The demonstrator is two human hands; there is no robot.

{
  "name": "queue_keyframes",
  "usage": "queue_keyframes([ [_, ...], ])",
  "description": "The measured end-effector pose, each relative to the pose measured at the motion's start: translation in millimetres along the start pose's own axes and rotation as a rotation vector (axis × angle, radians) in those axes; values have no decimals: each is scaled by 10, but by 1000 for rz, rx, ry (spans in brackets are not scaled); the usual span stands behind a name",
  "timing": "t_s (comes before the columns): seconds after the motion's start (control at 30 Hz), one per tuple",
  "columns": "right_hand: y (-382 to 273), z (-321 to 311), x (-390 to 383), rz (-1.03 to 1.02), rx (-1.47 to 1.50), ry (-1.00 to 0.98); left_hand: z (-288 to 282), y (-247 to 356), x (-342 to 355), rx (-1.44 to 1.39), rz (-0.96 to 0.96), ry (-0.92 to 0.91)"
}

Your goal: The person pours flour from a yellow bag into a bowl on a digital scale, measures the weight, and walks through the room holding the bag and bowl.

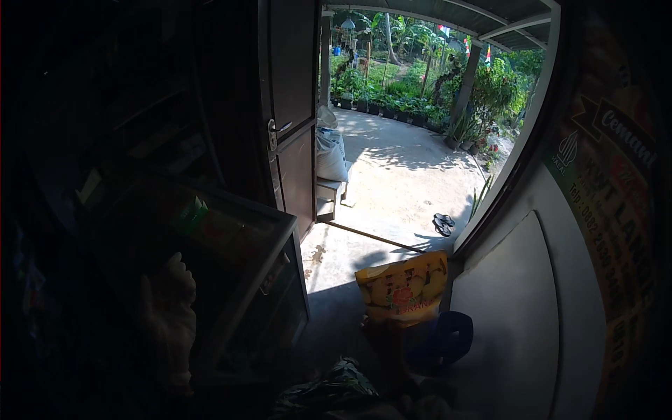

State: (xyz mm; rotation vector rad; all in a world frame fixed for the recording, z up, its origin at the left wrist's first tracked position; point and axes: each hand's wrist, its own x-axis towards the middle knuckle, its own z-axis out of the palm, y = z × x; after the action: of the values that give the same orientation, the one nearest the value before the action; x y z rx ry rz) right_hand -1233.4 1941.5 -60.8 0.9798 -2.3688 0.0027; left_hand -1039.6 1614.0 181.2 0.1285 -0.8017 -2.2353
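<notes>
My right hand [381, 343], dim at the bottom middle, grips a yellow printed pouch [400, 287] by its lower part and holds it upright in front of the doorway. A blue plastic object [451, 332] sits low behind and right of the pouch, too dark to identify. My left hand [168, 308], in shadow at the lower left, has its thumb apart and fingers loosely bent, with nothing visible in it. It is beside a dark glass-fronted cabinet [283, 241] with a metal frame.
A brown door [290, 182] stands open to a sunlit concrete porch [392, 175]. A white sack [330, 157] rests on a bench [327, 190]; black sandals [442, 224] lie outside near potted plants [371, 105]. A printed banner [602, 175] hangs at the right.
</notes>
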Motion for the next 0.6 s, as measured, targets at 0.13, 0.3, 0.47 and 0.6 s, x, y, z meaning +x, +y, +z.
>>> queue_keyframes([
  [0.13, -238, -14, 1090, -63, 42, 198, 60, -168, 181, -60, -5, 108],
  [0.3, -489, 236, 2454, -199, 575, 444, 137, -375, 462, -52, -15, 66],
  [0.47, -1524, 191, 3829, -391, 1878, 231, 274, -131, 903, -50, 141, 16],
  [0.6, -2185, 98, 4330, -317, 3191, -778, -171, -62, 1199, -225, 269, 95],
])
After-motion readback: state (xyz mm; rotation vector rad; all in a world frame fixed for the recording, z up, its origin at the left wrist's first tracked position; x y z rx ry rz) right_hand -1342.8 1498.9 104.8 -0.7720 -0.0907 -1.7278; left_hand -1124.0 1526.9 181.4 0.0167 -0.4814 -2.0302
